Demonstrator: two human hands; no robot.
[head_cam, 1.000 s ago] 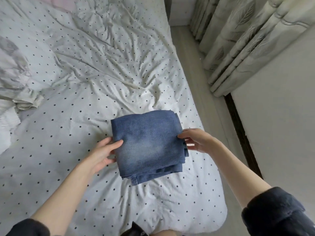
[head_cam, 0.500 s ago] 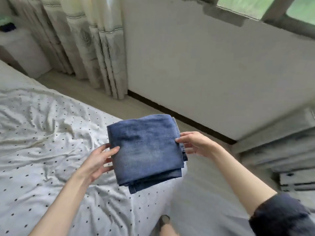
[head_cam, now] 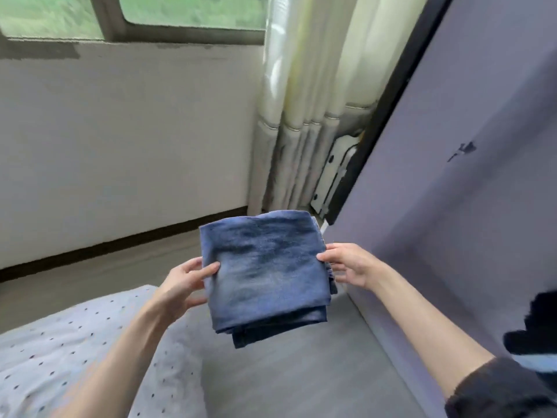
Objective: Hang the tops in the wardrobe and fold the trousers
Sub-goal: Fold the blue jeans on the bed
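While the polka-dot bedsheet (head_cam: 63,351) fills the lower left corner, the bed edge sits just below the left forearm. Above it runs a pale wall (head_cam: 126,140) with a dark skirting strip and a window (head_cam: 135,13) showing blurred green. The left hand (head_cam: 184,285) grips the left side of the folded jeans (head_cam: 265,276), thumb on top of the denim and fingers curled underneath. Those jeans are a thick blue square bundle, held up in the air over the grey floor (head_cam: 286,381), touching nothing but the two hands. Behind them hang pale curtains (head_cam: 301,116). The right hand (head_cam: 349,267) clasps the right side of the bundle, its fingers tucked into the stacked layers. Farther right stands a large purple-grey panel (head_cam: 482,146), edged in black, tilted in the view.
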